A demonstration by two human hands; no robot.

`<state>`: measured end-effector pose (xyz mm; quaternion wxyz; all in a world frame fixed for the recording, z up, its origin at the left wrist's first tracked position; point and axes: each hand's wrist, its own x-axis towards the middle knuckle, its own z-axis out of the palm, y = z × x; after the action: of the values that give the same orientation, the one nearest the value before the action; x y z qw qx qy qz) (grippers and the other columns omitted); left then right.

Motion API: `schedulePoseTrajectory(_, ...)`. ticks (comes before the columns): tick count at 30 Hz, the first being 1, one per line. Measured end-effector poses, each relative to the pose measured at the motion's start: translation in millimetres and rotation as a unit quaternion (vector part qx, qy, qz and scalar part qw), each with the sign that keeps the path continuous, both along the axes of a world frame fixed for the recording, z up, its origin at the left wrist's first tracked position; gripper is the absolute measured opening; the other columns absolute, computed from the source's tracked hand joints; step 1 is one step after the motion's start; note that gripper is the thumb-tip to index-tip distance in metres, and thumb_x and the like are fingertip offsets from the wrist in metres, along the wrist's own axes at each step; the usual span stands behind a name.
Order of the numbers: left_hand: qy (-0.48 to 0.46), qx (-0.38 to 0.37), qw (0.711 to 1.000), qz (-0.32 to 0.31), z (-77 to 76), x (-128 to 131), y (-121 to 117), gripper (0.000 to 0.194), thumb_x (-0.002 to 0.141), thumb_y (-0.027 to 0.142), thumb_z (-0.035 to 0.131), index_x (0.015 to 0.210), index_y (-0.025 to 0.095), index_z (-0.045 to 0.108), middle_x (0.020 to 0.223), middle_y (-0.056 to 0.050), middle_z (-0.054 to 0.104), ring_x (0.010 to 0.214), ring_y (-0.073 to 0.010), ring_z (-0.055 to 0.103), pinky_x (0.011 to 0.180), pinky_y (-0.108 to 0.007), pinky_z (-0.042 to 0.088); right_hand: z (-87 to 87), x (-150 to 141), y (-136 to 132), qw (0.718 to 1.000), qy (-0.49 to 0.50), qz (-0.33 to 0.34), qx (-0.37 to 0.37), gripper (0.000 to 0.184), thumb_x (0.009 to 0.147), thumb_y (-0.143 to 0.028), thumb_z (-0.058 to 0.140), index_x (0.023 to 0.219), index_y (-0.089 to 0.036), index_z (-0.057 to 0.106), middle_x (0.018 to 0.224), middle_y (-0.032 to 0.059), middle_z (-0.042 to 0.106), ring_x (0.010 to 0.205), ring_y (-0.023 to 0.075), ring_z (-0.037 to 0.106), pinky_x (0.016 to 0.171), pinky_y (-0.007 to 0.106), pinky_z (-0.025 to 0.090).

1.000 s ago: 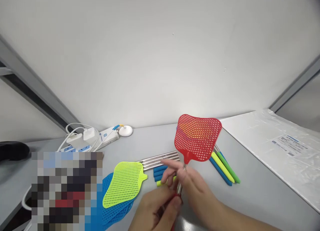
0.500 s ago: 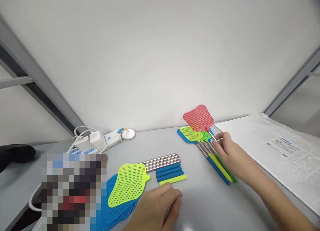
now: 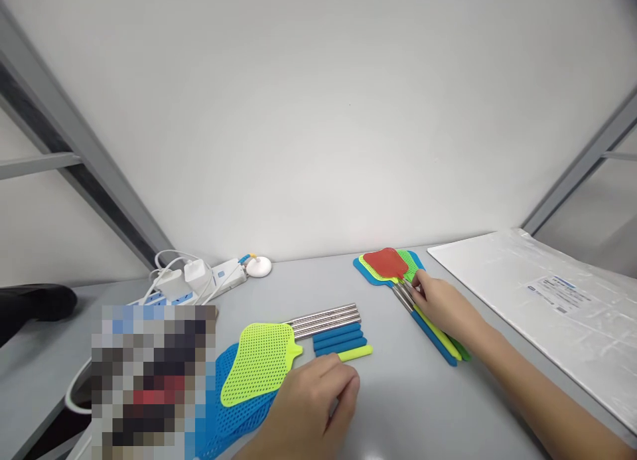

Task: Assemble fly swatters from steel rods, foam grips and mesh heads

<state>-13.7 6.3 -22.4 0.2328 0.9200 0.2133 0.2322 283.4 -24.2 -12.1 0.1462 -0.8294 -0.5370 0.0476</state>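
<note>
My right hand pinches the metal rod of a red fly swatter, whose red head lies over a stack of other swatters. In that stack are yellow-green, green and blue heads, with blue, yellow and green handles pointing toward me. My left hand rests on the table, fingers curled, with nothing seen in it. Beside it lie a loose yellow-green swatter head, blue heads, blue grip sleeves and a yellow grip sleeve. Several metal rods lie behind the sleeves.
A white plastic-wrapped board with a label lies at the right. At the left back are a power strip with plugs and cables, and a white round device. A blurred-out patch covers the left front. A wall stands behind.
My right hand has lowered the red swatter, and its head now lies flat on the stack instead of being held above it. My left hand has barely moved.
</note>
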Motion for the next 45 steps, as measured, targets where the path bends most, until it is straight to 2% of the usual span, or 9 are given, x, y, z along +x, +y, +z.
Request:
schedulePoseTrajectory(9, 0.014, 0.023, 0.999, -0.024, -1.3, 1.5, -0.7, 0.024, 0.093, 0.020, 0.042, 0.079, 0.020, 0.061, 0.069, -0.001, 0.060, 0.064, -0.0137, 0.057, 0.054, -0.024, 0.040, -2.3, -10.6, 0.7, 0.999, -0.045, -0.013, -0.016, 0.019, 0.096, -0.030, 0.032, 0.080, -0.024, 0.040, 0.081, 0.0051, 0.059, 0.062, 0.0191, 0.055, 0.052, 0.030, 0.027)
schedulePoseTrajectory(15, 0.025, 0.026, 0.999, -0.018, -1.5, 1.5, 0.5, 0.024, 0.093, 0.019, 0.041, 0.080, 0.021, 0.061, 0.070, -0.001, 0.060, 0.065, -0.0140, 0.056, 0.055, -0.025, 0.039, -0.8, -10.8, -0.9, 0.998, -0.059, -0.017, -0.015, 0.022, 0.098, -0.035, 0.032, 0.083, -0.023, 0.043, 0.088, 0.0064, 0.061, 0.063, 0.0189, 0.057, 0.051, 0.029, 0.029)
schedulePoseTrajectory(18, 0.043, 0.057, 0.997, 0.000, 0.8, 0.4, 2.9, 0.023, 0.093, 0.020, 0.041, 0.081, 0.021, 0.061, 0.073, -0.002, 0.061, 0.069, -0.0162, 0.056, 0.055, -0.027, 0.039, 4.6, -15.8, -4.5, 0.996, -0.085, -0.020, 0.010, 0.023, 0.098, -0.039, 0.033, 0.088, -0.023, 0.045, 0.095, 0.0078, 0.062, 0.065, 0.0199, 0.058, 0.052, 0.030, 0.030)
schedulePoseTrajectory(21, 0.083, 0.103, 0.990, 0.044, 3.5, -2.1, 8.2, 0.022, 0.093, 0.021, 0.043, 0.083, 0.021, 0.062, 0.078, -0.003, 0.060, 0.074, -0.0197, 0.055, 0.056, -0.030, 0.038, 13.6, -31.8, -7.3, 0.992, -0.116, 0.024, 0.047, 0.021, 0.098, -0.038, 0.036, 0.091, -0.023, 0.048, 0.095, 0.0060, 0.063, 0.070, 0.0202, 0.059, 0.053, 0.029, 0.032)
schedulePoseTrajectory(25, 0.125, 0.156, 0.976, 0.080, 3.2, -4.3, 15.7, 0.023, 0.094, 0.020, 0.043, 0.079, 0.021, 0.061, 0.080, -0.004, 0.057, 0.078, -0.0225, 0.052, 0.059, -0.033, 0.039, 22.3, -65.4, -1.2, 0.986, -0.096, 0.128, 0.043, 0.018, 0.098, -0.030, 0.039, 0.090, -0.022, 0.052, 0.087, 0.0037, 0.063, 0.072, 0.0190, 0.059, 0.057, 0.029, 0.035)
schedulePoseTrajectory(28, 0.136, 0.174, 0.972, 0.085, 0.1, -3.5, 16.4, 0.022, 0.093, 0.018, 0.045, 0.075, 0.020, 0.059, 0.080, -0.004, 0.055, 0.079, -0.0226, 0.051, 0.061, -0.035, 0.041, 20.1, -84.5, 14.7, 0.976, -0.092, 0.196, 0.027, 0.021, 0.098, -0.025, 0.038, 0.087, -0.021, 0.056, 0.087, 0.0033, 0.063, 0.073, 0.0176, 0.059, 0.057, 0.028, 0.033)
schedulePoseTrajectory(32, 0.148, 0.156, 0.972, 0.094, -3.1, -2.0, 11.7, 0.017, 0.090, 0.016, 0.049, 0.076, 0.020, 0.059, 0.081, -0.004, 0.056, 0.080, -0.0224, 0.051, 0.064, -0.036, 0.043, 11.2, -90.8, 43.7, 0.966, -0.093, 0.242, 0.015, 0.023, 0.098, -0.026, 0.042, 0.085, -0.020, 0.060, 0.087, 0.0033, 0.061, 0.069, 0.0159, 0.056, 0.054, 0.028, 0.030)
schedulePoseTrajectory(38, 0.156, 0.144, 0.975, 0.061, -2.1, 0.1, 3.6, 0.006, 0.084, 0.023, 0.061, 0.080, 0.020, 0.059, 0.085, -0.002, 0.057, 0.079, -0.0208, 0.049, 0.063, -0.034, 0.039, 8.9, -94.5, 72.7, 0.944, -0.064, 0.323, -0.003, 0.020, 0.095, -0.029, 0.051, 0.085, -0.024, 0.068, 0.088, 0.0015, 0.061, 0.074, 0.0141, 0.058, 0.059, 0.025, 0.036)
schedulePoseTrajectory(45, 0.123, 0.167, 0.978, 0.007, -13.1, 1.0, -4.3, 0.019, 0.083, 0.039, 0.062, 0.085, 0.020, 0.057, 0.089, -0.003, 0.054, 0.081, -0.0209, 0.047, 0.061, -0.034, 0.034, 8.8, -100.7, 88.6, 0.928, -0.073, 0.365, -0.003, 0.016, 0.093, -0.027, 0.055, 0.089, -0.021, 0.069, 0.091, 0.0050, 0.061, 0.083, 0.0184, 0.060, 0.067, 0.028, 0.041)
